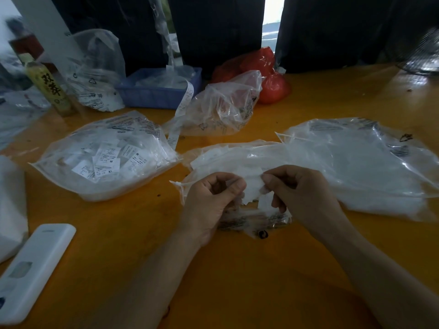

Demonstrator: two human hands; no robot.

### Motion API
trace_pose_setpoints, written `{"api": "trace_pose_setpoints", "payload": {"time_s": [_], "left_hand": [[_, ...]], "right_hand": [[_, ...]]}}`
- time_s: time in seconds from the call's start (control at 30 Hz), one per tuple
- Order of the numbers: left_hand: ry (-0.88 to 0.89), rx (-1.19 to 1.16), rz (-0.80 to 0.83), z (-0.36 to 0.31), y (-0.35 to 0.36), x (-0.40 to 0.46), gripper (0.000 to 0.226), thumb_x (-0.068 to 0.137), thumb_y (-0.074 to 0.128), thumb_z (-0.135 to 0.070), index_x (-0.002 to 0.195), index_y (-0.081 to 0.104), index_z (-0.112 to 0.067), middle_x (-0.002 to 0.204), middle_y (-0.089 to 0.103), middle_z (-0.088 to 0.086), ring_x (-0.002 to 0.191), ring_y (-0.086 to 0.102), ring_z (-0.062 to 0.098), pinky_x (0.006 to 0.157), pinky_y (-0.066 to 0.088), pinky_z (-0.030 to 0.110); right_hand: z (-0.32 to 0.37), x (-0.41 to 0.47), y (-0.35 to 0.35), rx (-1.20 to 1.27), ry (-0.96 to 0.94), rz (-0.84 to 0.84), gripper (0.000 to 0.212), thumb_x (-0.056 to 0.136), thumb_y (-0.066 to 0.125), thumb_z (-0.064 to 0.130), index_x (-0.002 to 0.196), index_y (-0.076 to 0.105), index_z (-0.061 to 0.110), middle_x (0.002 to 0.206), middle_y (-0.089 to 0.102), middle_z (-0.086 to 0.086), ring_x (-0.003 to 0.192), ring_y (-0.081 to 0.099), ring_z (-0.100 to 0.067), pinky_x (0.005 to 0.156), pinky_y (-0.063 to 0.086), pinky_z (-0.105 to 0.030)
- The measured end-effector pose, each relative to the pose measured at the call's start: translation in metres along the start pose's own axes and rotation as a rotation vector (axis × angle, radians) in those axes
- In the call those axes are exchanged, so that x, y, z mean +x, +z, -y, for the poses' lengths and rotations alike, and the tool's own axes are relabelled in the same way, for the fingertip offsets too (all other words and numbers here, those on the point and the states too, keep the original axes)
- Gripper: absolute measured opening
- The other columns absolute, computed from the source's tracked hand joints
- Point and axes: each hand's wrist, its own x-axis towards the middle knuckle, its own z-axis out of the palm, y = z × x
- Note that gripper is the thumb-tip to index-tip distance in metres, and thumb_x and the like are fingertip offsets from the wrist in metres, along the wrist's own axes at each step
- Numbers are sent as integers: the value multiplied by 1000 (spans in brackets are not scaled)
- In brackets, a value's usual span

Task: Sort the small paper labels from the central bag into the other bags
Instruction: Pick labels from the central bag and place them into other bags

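The central clear plastic bag (237, 157) lies open on the orange table, full of small white paper labels. Over its near edge my left hand (211, 203) and my right hand (297, 193) both hold a small bunch of white labels (254, 188) between curled fingers and thumbs. One label hangs down below my right thumb. To the left lies a clear bag (104, 157) packed with printed labels. A wide clear bag (370, 162) with white contents lies to the right. Another crumpled clear bag (221, 108) stands behind the central one.
A white remote (31, 269) lies at the near left beside a white bag (9, 205). At the back stand a blue tray (159, 91), a bottle (50, 89), a strip of labels (183, 108), red bags (263, 74) and more clear bags.
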Motion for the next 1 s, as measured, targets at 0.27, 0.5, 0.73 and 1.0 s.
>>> {"api": "trace_pose_setpoints", "payload": {"time_s": [0.27,0.5,0.73,1.0], "left_hand": [[-56,-102,-11,-1,-5,2,17,72,85,-22,89,83,-23,88,77,6,78,75,17,69,62,30],[-57,-180,-1,-4,-3,2,23,79,79,-13,101,75,-8,101,80,17,84,78,21,66,62,27],[-60,-259,-36,-8,-9,5,14,76,80,-10,88,83,-18,99,80,11,81,79,17,60,61,25],[-30,-213,-86,-12,-16,7,25,70,85,-15,94,78,-19,95,80,7,77,78,14,46,50,18]], "right_hand": [[-9,25,-57,-601,6,-425,24,103,57,22,125,66,16,99,75,-5,79,66,-17,74,54,-32],[-30,39,-102,-937,340,-458,17,97,56,10,93,72,7,83,67,-18,71,59,-35,64,49,-38],[-29,31,-89,-953,195,-359,52,109,39,36,81,70,4,74,61,-15,71,56,-33,73,47,-42],[-6,19,-39,-583,-293,-400,20,102,58,21,107,71,7,99,69,-9,74,56,-14,67,45,-25]]}}
